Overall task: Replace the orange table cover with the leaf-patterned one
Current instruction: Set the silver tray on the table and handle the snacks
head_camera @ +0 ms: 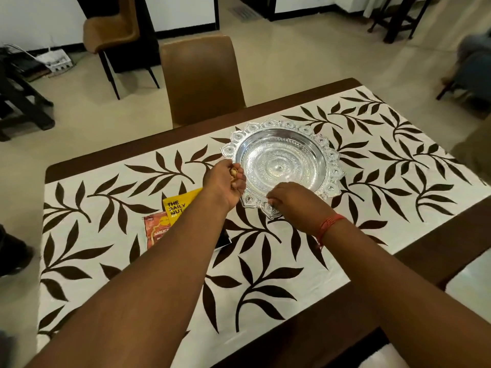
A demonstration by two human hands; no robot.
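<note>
The white cover with dark brown leaves (385, 160) lies spread flat over the dark wooden table (438, 251). On it, past the middle, sits an ornate silver plate (328, 147) with a scalloped rim. My left hand (223, 184) is curled around the plate's left rim. At the plate's near rim, my right hand (292, 203) pinches the edge with curled fingers. A red thread is tied around that wrist. No orange cover is in view.
A yellow snack packet (176, 205) and an orange one (156, 229) lie on the cover, partly under my left forearm. A brown chair (202, 78) stands at the table's far side, another chair (111, 27) behind it. Someone's shoe shows at the left edge.
</note>
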